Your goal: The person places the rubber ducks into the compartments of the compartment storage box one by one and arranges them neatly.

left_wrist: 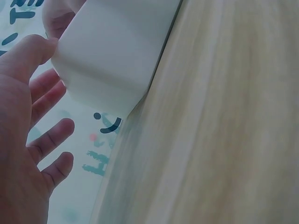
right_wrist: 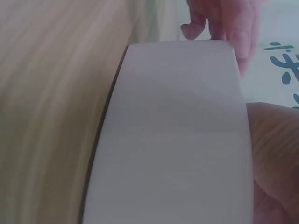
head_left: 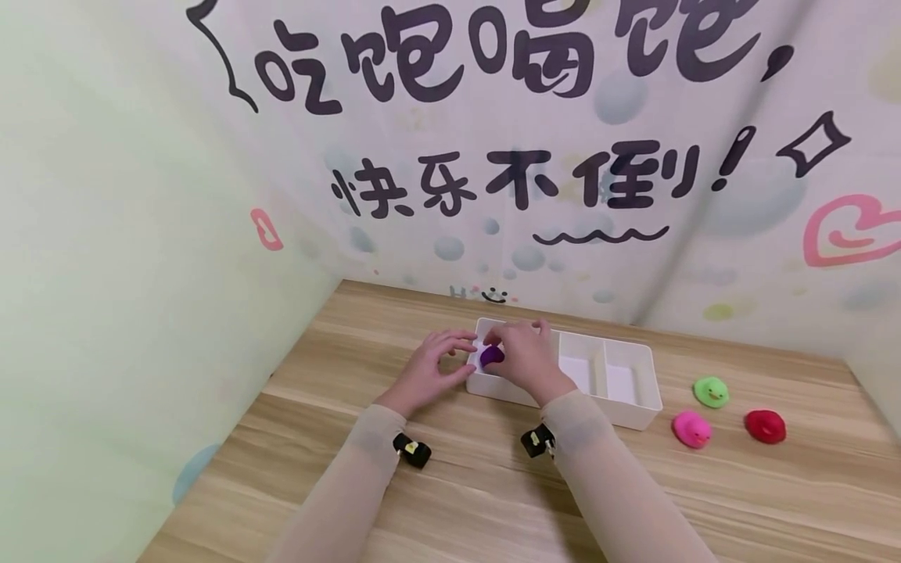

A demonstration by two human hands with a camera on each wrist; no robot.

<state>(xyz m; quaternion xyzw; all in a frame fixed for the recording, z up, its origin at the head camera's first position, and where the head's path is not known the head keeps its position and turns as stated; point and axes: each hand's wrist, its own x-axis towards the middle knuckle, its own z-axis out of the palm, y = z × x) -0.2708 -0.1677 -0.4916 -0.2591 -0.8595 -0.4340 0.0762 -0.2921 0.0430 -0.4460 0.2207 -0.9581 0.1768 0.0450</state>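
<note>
A white divided box [head_left: 629, 410] lies lengthwise near the back of the table. Over its left compartment, my right hand [head_left: 524, 356] holds a purple rubber duck [head_left: 492, 356] between thumb and fingers; the hand hides much of the duck. At the box's left end my left hand [head_left: 436, 367] has its fingers spread, with thumb and fingertips at the end wall. In the left wrist view, the left thumb [left_wrist: 35, 51] meets the corner of the box [left_wrist: 112, 51]. The right wrist view shows mostly the box's front wall [right_wrist: 173, 130], which hides the duck.
To the right of the box sit a green duck [head_left: 711, 392], a pink duck [head_left: 692, 430] and a red duck [head_left: 766, 426] on the wooden table [head_left: 450, 508]. A printed cloth [head_left: 436, 258] hangs behind the table. Both wrists carry small black cameras.
</note>
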